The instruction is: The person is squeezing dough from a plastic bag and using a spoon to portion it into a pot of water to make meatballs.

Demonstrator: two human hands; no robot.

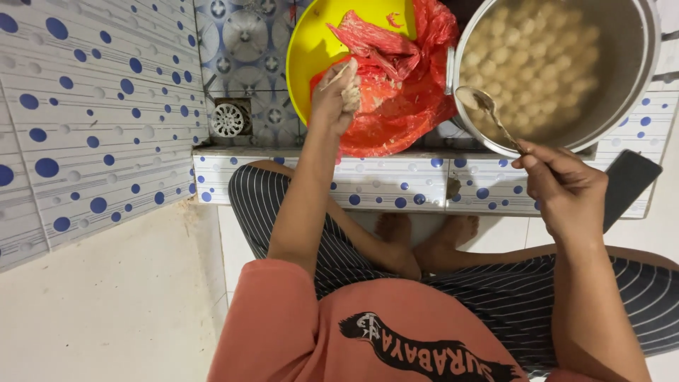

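Over the pot (622, 78), spoon (488, 110) pinched in right grip (562, 187)

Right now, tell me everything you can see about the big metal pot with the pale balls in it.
The big round grey metal pot sits at the upper right on the blue-dotted tiled ledge, partly cut off by the frame. It holds cloudy liquid full of pale round balls. A metal spoon, held by the right hand, reaches over its near rim. A red plastic bag touches its left side.

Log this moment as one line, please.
left hand: squeezing paste | right hand: holding spoon | pot: balls in water
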